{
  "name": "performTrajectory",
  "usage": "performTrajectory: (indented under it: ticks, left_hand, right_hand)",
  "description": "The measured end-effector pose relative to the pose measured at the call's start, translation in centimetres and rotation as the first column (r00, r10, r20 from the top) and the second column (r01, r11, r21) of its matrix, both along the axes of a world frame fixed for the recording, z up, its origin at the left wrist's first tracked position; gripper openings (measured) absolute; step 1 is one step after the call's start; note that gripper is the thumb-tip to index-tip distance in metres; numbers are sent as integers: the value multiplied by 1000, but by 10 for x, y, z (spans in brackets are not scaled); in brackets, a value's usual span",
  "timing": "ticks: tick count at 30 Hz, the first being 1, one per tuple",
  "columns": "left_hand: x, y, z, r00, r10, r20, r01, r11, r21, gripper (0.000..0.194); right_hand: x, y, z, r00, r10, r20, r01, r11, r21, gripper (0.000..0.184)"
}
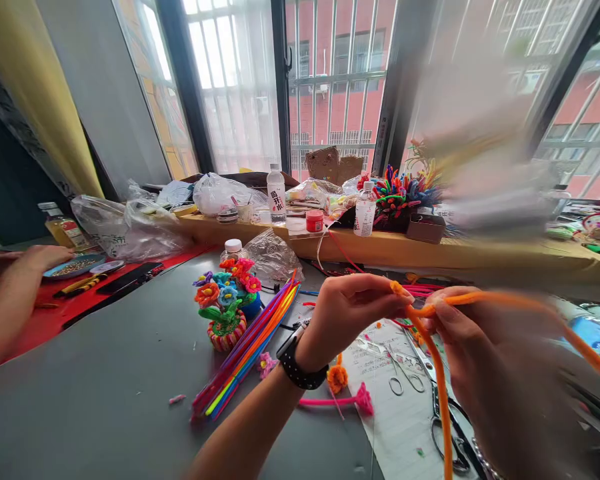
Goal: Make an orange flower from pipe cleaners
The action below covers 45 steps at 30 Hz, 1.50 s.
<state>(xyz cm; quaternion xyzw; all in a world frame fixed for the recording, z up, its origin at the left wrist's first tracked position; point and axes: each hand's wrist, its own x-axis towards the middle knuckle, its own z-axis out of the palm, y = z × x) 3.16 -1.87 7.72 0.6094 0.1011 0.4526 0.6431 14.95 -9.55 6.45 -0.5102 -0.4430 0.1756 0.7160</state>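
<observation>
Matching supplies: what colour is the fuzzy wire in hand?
The long fuzzy wire is orange; head view.

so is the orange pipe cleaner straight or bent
Bent: the pipe cleaner, pinched by left hand and right hand, has one length hanging down, another arching rightward. One piece or two, I cannot tell.

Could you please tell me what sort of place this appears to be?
It is probably a handicraft work table beside a barred window: the orange fuzzy stem in hand, the bundle of coloured stems and the fuzzy flowers in a striped pot suggest it.
</observation>
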Motion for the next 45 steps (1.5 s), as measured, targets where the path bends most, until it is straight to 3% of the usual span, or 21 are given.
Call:
performTrajectory:
  ticks: [3,7,9,13,14,16,18,20,21,24,28,30,45]
  left_hand:
    - [-2,0,0,998,-55,17,54,998,19,7]
    - [-3,3,1,996,-88,3,87,994,59,5]
    - [-4,6,1,998,-67,0,66,993,100,5]
    - [-3,11,0,998,-46,48,38,988,153,5]
    - [-3,11,0,998,-42,48,35,989,141,5]
    - [-1,10,0,999,5,34,-7,998,65,7]
    - [2,7,0,995,94,15,-93,995,-48,11]
    - [4,4,-1,984,178,12,-175,976,-133,12]
    - [5,4,-1,977,213,18,-208,966,-153,12]
    - [8,4,-3,955,294,46,-282,943,-177,12]
    - [11,3,-5,940,337,58,-321,928,-188,14]
    - [12,1,-6,940,336,62,-319,929,-189,14]
    - [15,-5,-12,965,244,99,-232,966,-117,14]
  right_hand:
    - [3,4,0,945,226,-237,-240,970,-28,9]
    - [7,12,-1,769,440,-464,-525,848,-66,17]
    - [6,14,0,729,478,-490,-573,817,-57,22]
    - [0,15,-1,701,492,-517,-583,812,-18,29]
    - [-2,16,-3,725,474,-500,-560,828,-27,31]
    - [-4,17,-8,860,342,-379,-389,919,-55,29]
    - [-6,18,-15,993,19,-116,-19,1000,-5,22]
    - [-7,17,-21,934,-321,156,289,937,197,13]
    - [-8,16,-22,868,-423,259,343,889,304,9]
    - [-12,12,-24,690,-543,479,295,815,499,8]
    - [-14,12,-22,429,-635,643,290,770,568,34]
    - [-13,15,-22,373,-655,657,299,755,584,41]
    - [-6,19,-20,494,-621,609,349,783,516,25]
